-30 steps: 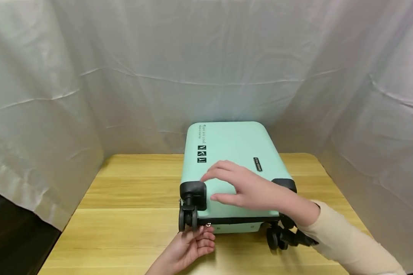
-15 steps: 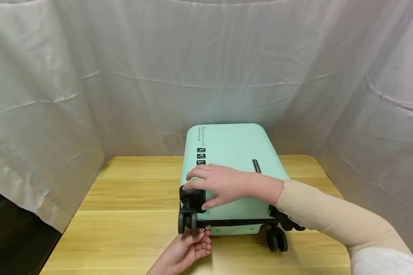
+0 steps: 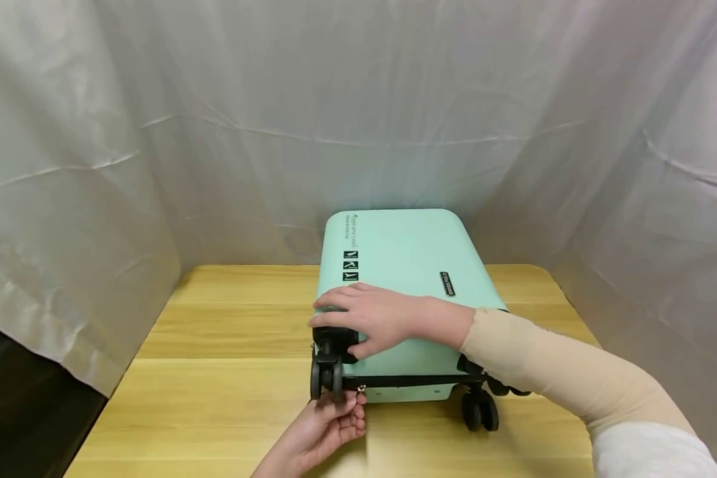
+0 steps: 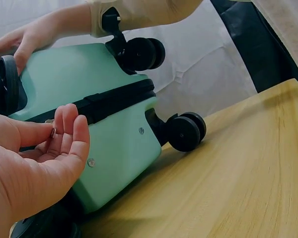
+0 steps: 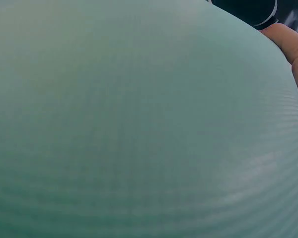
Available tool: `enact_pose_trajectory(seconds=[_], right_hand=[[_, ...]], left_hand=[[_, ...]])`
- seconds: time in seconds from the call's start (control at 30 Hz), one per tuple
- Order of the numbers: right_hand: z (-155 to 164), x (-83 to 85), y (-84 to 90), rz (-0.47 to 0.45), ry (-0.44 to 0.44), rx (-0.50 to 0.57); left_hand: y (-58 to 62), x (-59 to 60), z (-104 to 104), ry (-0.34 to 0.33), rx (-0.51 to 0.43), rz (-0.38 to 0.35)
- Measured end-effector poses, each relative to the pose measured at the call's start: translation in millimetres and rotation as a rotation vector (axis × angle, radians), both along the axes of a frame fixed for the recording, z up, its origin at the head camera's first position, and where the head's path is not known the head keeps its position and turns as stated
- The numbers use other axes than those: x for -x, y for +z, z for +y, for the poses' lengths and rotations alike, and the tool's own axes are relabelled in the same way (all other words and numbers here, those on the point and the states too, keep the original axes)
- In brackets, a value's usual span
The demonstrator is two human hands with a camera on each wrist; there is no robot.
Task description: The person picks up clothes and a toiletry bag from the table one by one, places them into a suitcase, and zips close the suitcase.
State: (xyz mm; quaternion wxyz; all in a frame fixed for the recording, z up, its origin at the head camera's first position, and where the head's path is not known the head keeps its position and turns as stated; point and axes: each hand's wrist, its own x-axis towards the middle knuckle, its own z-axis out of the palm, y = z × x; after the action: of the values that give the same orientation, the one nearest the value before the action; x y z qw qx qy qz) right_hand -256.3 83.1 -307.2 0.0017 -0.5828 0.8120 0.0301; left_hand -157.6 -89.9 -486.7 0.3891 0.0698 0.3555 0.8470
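Note:
A mint-green suitcase lies flat on the wooden table, its wheeled end facing me. Along that end runs a black zipper band. My left hand is below the near left wheel, and in the left wrist view its thumb and index finger pinch a small metal zipper pull. My right hand rests with spread fingers over the black corner guard above that wheel. In the right wrist view the green shell fills nearly everything, with part of the hand at the upper right.
Black twin wheels stick out at the suitcase's near right corner. The table extends to both sides of the case. Pale curtains hang behind and at the sides. A dark area lies past the table's left edge.
My right hand has moved left and come down onto the corner guard. My left hand stays at the zipper pull, shifted only slightly. The suitcase has stayed in place.

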Motion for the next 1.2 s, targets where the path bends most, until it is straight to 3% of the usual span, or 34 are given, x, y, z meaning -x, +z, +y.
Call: enact_pose_trajectory(seconds=[0.33, 0.8, 1.2], right_hand=[[3.9, 0.0, 2.7, -0.104, -0.028, 0.003], [5.8, 0.9, 1.0, -0.122, -0.032, -0.001], [7.4, 2.5, 1.8, -0.14, -0.051, 0.0]], left_hand=[[2.9, -4.4, 0.5, 0.025, -0.047, -0.047], [4.4, -8.7, -13.0, 0.078, -0.006, -0.081], [-0.3, -2.1, -25.7, -0.002, -0.169, -0.047]])
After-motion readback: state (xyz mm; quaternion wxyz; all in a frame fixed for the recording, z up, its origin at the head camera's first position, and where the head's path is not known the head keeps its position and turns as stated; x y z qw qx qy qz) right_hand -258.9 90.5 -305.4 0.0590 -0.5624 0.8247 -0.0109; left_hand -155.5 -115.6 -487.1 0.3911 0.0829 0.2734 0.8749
